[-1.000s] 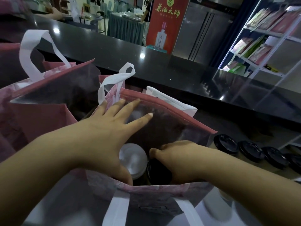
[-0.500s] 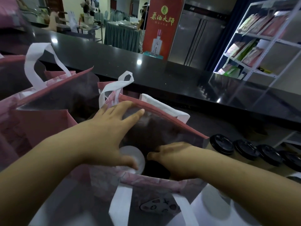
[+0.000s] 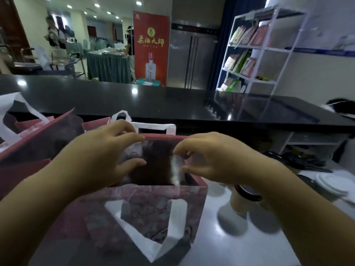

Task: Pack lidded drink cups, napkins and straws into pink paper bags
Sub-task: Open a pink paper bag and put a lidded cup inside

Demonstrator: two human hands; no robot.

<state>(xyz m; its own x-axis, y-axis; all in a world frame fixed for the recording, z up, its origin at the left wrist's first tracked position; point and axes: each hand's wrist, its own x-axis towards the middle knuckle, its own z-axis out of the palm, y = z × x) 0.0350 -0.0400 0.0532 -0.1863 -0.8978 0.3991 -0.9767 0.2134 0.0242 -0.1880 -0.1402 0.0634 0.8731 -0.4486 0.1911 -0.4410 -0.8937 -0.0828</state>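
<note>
A: Grip first. Left hand (image 3: 99, 158)?
B: Fingers curled over the far rim of the pink bag (image 3: 149, 204), thumb spread wide below them, over the opening.
A: Right hand (image 3: 215, 160)?
B: Narrow pinch. Thumb and fingertips nip a white strip (image 3: 176, 169), upright over the bag's mouth, lower end at the near rim. Blurred, so straw or napkin, can't tell.
A: Bag position?
B: Centre, upright on the grey worktop (image 3: 240, 246), mouth open between both hands. Near handle (image 3: 172, 217) is white and hangs down the front face. Far handle (image 3: 153, 126) stands up behind the left fingers.
A: Contents?
B: Too dark inside, skip it.
A: Cups?
B: One cup (image 3: 238, 204), pale body, black lid (image 3: 247, 192), just right of the bag, partly under the right wrist. Not in the bag.
A: Anything else on the worktop?
B: Second pink bag (image 3: 36, 137) to the left, just beside the first, also open, white handle up. Row of black lids (image 3: 299, 160) far right, smeared. Stack of white lids (image 3: 332, 186) near them at the edge of view.
A: Background?
B: Black counter (image 3: 172, 104) runs across behind the bags. Past it a red banner (image 3: 151, 48) and a white shelf rack (image 3: 269, 48) with packets. People stand far off at left, blurred.
</note>
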